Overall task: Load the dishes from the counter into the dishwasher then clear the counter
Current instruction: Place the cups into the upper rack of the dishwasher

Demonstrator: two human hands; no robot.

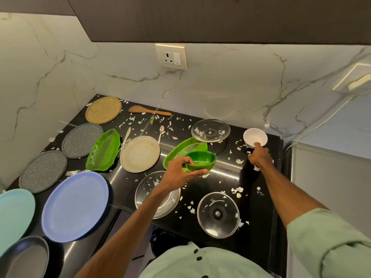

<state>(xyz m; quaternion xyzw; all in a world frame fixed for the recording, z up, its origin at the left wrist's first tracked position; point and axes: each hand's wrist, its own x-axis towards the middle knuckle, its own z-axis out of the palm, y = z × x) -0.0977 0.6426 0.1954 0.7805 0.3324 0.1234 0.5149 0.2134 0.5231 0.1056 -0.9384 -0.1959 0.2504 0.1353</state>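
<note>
**Barely begun: the counter is still full**

The black counter carries nearly everything, and no dishwasher is in view, so I judge the loading to be at its very start.

Along the left edge lie the biggest pieces: a lavender plate, a teal plate, a dark plate at the near left corner, and two speckled grey plates. A woven tan plate sits in the far left corner, and a beige plate lies toward the middle.

Three glass lids remain. One is by the near edge, one is beside it under the left forearm, and one is toward the back wall. Two green leaf dishes also wait.

The left hand curls thumb and fingers round the green bowl and holds it lifted above the middle of the counter. The right hand stretches to the white bowl, which stands near the far right corner. Its fingertips are at the bowl's near rim, but I cannot tell whether they have closed on it.

Still to collect are a wooden spatula near the back edge, a spoon, a knife and a fork.

Pale scraps litter the whole surface, so the clearing has not started either.
</note>
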